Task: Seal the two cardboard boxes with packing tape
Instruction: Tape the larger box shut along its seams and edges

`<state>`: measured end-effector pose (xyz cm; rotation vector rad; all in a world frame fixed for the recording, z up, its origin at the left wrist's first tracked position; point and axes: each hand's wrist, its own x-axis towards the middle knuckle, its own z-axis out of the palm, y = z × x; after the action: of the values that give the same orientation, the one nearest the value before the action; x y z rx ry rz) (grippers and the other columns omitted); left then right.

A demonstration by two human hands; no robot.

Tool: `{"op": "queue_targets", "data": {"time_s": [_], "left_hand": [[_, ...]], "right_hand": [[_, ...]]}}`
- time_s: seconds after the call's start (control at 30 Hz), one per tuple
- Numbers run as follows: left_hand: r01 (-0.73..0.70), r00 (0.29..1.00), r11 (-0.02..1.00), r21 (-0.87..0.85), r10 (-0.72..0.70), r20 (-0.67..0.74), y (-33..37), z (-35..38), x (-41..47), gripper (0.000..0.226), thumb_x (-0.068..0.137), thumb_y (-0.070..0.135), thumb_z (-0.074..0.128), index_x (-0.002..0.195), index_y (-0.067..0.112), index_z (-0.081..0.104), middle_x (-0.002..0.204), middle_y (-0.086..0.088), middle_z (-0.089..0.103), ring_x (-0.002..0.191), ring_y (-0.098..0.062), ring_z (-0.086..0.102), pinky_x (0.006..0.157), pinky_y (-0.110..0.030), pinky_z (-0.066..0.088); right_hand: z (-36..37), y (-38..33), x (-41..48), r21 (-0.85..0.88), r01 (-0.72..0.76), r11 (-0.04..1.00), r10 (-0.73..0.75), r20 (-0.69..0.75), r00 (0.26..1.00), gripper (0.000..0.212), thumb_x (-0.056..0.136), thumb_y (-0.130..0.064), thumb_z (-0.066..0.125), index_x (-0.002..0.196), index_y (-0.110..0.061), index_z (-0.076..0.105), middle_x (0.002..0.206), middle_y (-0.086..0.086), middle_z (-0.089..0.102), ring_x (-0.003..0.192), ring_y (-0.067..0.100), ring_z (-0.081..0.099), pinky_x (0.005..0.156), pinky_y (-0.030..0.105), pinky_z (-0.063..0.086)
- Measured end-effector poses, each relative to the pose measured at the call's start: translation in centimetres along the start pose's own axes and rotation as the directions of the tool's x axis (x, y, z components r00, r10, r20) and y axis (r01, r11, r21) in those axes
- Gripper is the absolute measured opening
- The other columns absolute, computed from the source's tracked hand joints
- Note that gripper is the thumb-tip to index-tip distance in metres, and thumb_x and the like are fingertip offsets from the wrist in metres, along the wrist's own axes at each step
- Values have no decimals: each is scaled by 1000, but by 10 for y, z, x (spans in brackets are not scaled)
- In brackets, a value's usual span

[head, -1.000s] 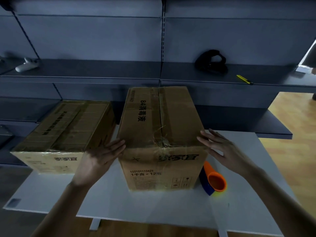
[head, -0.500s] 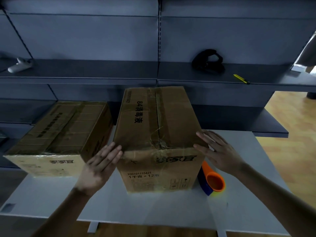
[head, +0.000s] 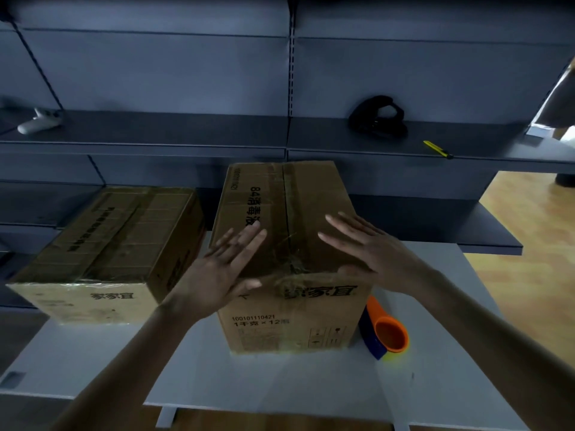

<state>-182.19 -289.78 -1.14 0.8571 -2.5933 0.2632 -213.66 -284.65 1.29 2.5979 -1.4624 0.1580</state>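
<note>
Two hands are out flat over the near end of the taller box (head: 280,325): the left hand (head: 224,269) and right hand (head: 373,253) both have fingers straight and spread, one each side of the centre seam, holding nothing. My guess is they're there to smooth the wrinkly tape (head: 292,262) where it folds over the front edge, though I can't tell if the palms actually touch the cardboard. That box sits mid-counter (head: 280,387), and the orange and blue tape roll (head: 385,334) lies just beside its lower right corner, free to grab. The second box (head: 102,244) is lower, close on the left, and looks taped on top too. Further back the shelf (head: 217,132) holds a yellow knife (head: 437,149), a black lump (head: 378,118) and a white gadget (head: 39,121), all well out of the way
</note>
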Motion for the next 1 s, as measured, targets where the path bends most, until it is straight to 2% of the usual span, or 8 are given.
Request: {"op": "queue_targets", "data": {"time_s": [0.1,0.17,0.27,0.37,0.5,0.67,0.87,1.0], "left_hand": [[-53,997,988,148,45,60,0,11,10,68,97,55,8,143,9,28,145,-5,34,135,-11,29,106,-23,33],[-46,997,985,168,36,62,1,9,12,69,97,51,4,134,9,45,134,-3,52,121,-13,51,90,-28,48],[-35,997,985,167,22,75,5,6,10,71,98,50,7,127,6,54,129,-7,58,120,-15,51,92,-29,43],[-16,998,978,208,4,59,8,9,6,75,97,55,9,131,2,50,134,-13,52,126,-19,43,99,-38,36],[-13,996,978,207,-7,93,23,12,20,82,96,57,7,133,-6,44,138,-21,45,128,-28,46,105,-44,37],[-19,991,984,177,-5,136,34,20,42,80,98,49,4,126,-8,51,130,-23,53,119,-28,54,97,-39,45],[-12,986,983,181,-19,168,37,20,42,67,86,44,29,118,-5,60,121,-19,61,110,-25,62,88,-34,50],[43,990,985,165,-65,128,44,16,38,75,95,51,16,118,-4,61,120,-17,62,110,-24,62,90,-33,50]], "right_hand": [[13,1,3,13,-27,1000,25,130,991,72,83,-74,-3,144,-36,0,154,-7,-4,143,12,-8,118,35,0],[15,0,4,-45,-11,999,19,181,983,69,89,-68,1,146,-30,7,154,-1,14,143,20,9,117,42,12],[10,-2,8,-106,17,994,7,221,975,64,95,-59,4,146,-22,16,149,4,32,137,27,28,110,48,24],[8,-5,5,-47,50,998,-39,212,977,69,88,-64,-1,146,-28,-2,156,-4,3,144,19,-2,118,38,5],[-3,-26,19,-21,-29,999,32,167,985,75,89,-61,23,149,-25,-2,157,0,9,143,20,5,110,28,-3],[18,-38,42,-34,19,999,-12,177,984,81,77,-69,0,140,-22,-19,158,4,1,145,15,0,117,31,-6],[22,-37,44,-76,3,997,11,180,984,91,72,-66,-10,146,-13,-11,158,4,-3,145,15,-4,110,25,-14],[19,-35,39,-29,20,999,-14,193,981,74,80,-65,-5,140,-23,-19,152,-6,-13,139,8,-14,117,32,-8]]}}
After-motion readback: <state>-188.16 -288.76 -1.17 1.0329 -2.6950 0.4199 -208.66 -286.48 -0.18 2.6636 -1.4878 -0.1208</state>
